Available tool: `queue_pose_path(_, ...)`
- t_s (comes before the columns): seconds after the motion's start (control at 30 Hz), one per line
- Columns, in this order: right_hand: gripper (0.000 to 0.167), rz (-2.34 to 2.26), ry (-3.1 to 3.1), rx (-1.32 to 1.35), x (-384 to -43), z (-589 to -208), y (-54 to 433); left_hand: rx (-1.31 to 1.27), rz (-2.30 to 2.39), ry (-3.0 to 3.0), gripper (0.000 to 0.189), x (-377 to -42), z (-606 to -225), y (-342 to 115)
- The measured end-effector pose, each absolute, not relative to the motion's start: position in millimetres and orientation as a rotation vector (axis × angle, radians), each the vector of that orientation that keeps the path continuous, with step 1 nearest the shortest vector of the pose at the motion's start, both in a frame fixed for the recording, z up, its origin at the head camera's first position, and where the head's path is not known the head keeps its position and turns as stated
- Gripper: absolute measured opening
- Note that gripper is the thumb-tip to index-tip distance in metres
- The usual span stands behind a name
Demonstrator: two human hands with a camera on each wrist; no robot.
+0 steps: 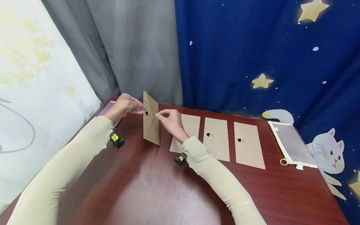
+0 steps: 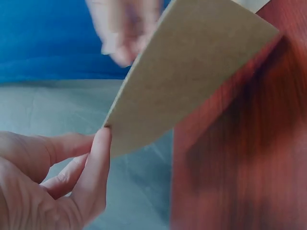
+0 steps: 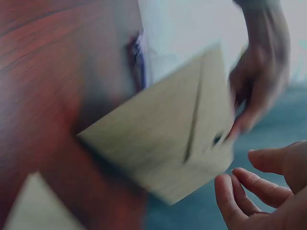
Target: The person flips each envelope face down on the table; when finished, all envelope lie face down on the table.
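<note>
A brown kraft paper envelope (image 1: pixel 150 125) stands on edge above the left part of the table, its pointed flap and small black hat print showing. My left hand (image 1: pixel 130 104) pinches its left edge between thumb and fingers. In the left wrist view the plain back of the envelope (image 2: pixel 192 72) slants up from the left fingertips (image 2: pixel 101 139). My right hand (image 1: pixel 171 121) is close to the opposite edge. In the right wrist view the right thumb and fingers (image 3: pixel 228 191) are apart, right beside the envelope's corner, with nothing between them.
Three more kraft envelopes lie in a row: one (image 1: pixel 192 123) partly behind the right hand, a middle one (image 1: pixel 216 143) and a right one (image 1: pixel 248 147). A white-edged zip pouch (image 1: pixel 293 143) lies at the far right. A purple-edged pouch (image 1: pixel 108 107) sits behind the left wrist. Curtains hang behind the table.
</note>
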State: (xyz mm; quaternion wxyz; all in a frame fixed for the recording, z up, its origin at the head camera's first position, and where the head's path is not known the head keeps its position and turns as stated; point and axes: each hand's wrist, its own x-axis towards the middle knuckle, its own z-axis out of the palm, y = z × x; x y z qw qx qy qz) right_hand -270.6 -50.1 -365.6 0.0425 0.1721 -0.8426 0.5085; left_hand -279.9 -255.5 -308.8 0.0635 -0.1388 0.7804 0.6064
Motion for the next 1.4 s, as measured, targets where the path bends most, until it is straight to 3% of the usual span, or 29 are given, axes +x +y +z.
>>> queue_pose_path(0.17,0.018,1.076,-2.528,0.763,-248,-343,-77,-0.431,1.744,2.563,0.024,-277,-301,-244)
queue_pose_path(0.37,0.011,0.453,-2.608,0.669,-237,-338,-96,-0.44,1.807,2.589,0.022,-278,-297,-232)
queue_pose_path(0.5,0.012,0.275,-2.628,0.599,-236,-337,-101,-0.474,1.792,2.599,0.02,-277,-294,-230)
queue_pose_path(0.73,0.011,0.318,-2.619,0.532,-240,-328,-104,-0.469,2.056,2.413,0.02,-276,-299,-234)
queue_pose_path(1.07,0.019,0.58,-2.673,0.468,-247,-327,-94,-0.596,1.972,1.938,0.055,-278,-367,-241)
queue_pose_path(1.4,0.02,0.746,-2.687,0.444,-254,-329,-74,-0.558,1.961,1.92,0.044,-281,-378,-236)
